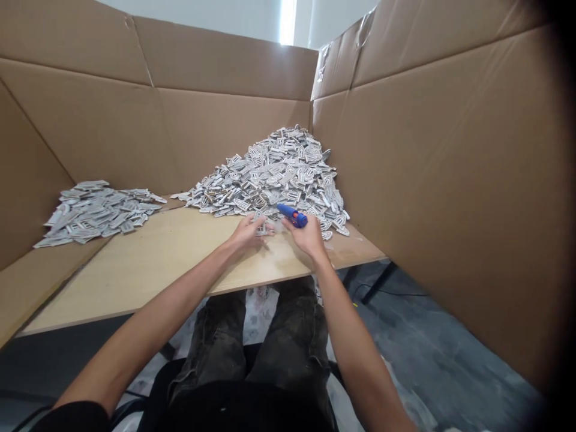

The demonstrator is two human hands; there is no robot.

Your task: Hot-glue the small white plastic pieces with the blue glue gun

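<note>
My left hand (246, 233) is closed on a small grey slotted part (260, 223), its fingers pinching the edge above the board. Wrapped in my right hand (309, 237) is a blue handheld tool (290, 213) with a red-orange spot near its thick end; it looks like a deburring or trimming tool, but its tip is hard to make out. The two hands are close together, with the tool just right of the part. Right behind them rises a big heap of similar grey parts (288, 165).
A smaller pile of grey parts (101, 210) lies at the left of the wooden board (148, 258). Tall cardboard walls stand at the back (225, 78) and right (441, 150). The board's front edge runs just above my legs (288, 336).
</note>
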